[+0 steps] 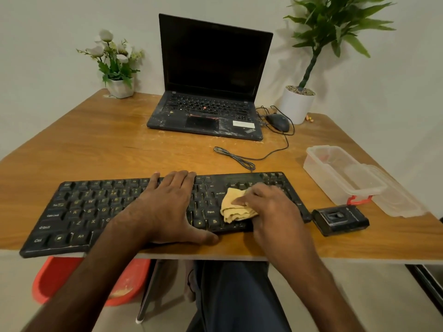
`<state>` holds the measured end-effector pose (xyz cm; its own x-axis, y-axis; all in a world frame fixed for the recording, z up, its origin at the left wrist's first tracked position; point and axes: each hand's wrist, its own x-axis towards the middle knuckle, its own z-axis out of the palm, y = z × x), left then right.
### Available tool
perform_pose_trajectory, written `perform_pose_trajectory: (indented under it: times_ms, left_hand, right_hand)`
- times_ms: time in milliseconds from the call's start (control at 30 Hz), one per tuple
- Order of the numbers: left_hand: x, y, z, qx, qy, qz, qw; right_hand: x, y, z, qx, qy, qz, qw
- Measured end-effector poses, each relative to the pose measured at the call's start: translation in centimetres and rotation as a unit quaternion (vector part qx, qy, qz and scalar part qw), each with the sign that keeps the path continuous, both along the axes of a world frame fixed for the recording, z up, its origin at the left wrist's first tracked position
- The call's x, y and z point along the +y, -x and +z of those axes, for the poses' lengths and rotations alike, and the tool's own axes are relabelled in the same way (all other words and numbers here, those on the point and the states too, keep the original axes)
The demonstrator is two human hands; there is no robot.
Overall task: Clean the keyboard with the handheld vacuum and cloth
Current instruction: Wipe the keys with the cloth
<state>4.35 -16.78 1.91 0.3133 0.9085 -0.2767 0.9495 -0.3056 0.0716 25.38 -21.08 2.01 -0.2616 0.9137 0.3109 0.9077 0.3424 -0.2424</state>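
A black keyboard (79, 212) lies along the near edge of the wooden table (107, 144), its left end overhanging the edge. My left hand (167, 207) rests flat on the middle keys, fingers over the far edge and thumb at the near edge. My right hand (271, 207) holds a bunched yellow cloth (233, 206) against the keys on the right part of the keyboard. The black handheld vacuum (340, 220) lies on the table just right of the keyboard, untouched.
A dusty open laptop (208, 111) stands at the back, with a wired mouse (278, 122) and looped cable (239, 159) beside it. A clear plastic box (340, 173) sits at right. Two potted plants (119, 87) (297, 104) stand at the back. A red basin (60, 279) is under the table.
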Motion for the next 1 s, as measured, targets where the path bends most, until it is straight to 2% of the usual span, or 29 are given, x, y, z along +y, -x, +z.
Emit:
perform_pose_trajectory:
  times_ms: [67, 200, 367, 467, 633, 733, 833, 933, 1000]
  left_hand:
    - [0.0, 0.0, 0.1, 0.005, -0.001, -0.002, 1.000]
    - [0.2, 0.3, 0.1, -0.007, 0.002, -0.009, 1.000]
    - [0.5, 0.6, -0.1, -0.009, 0.001, -0.016, 1.000]
    - [0.5, 0.5, 0.0, -0.004, 0.005, -0.010, 1.000]
    - [0.7, 0.4, -0.3, -0.001, 0.004, -0.015, 1.000]
    - [0.7, 0.4, -0.3, -0.006, 0.000, -0.015, 1.000]
    - [0.8, 0.3, -0.3, -0.017, 0.001, -0.011, 1.000]
    - [0.4, 0.1, 0.1, -0.020, 0.000, -0.002, 1.000]
    - [0.3, -0.5, 0.4, -0.020, -0.005, 0.006, 1.000]
  right_hand:
    - [-0.4, -0.6, 0.3, 0.004, 0.024, 0.010, 1.000]
    - [3.4, -0.1, 0.3, -0.023, -0.014, -0.007, 1.000]
    - [7.5, -1.4, 1.1, -0.010, -0.031, -0.027, 0.999]
    - [4.4, -1.2, 0.3, -0.021, -0.025, 0.006, 0.999]
    - [-2.0, -1.8, -2.4, 0.004, -0.095, 0.032, 0.995]
    - [-2.1, -1.6, -2.7, 0.039, -0.091, 0.005, 0.995]
    - [-2.2, -0.7, -2.8, 0.039, -0.073, -0.025, 0.996]
    - [-1.8, -1.2, -2.6, 0.044, -0.086, -0.012, 0.995]
    - [-1.1, -1.3, -2.1, 0.068, -0.091, -0.045, 0.993]
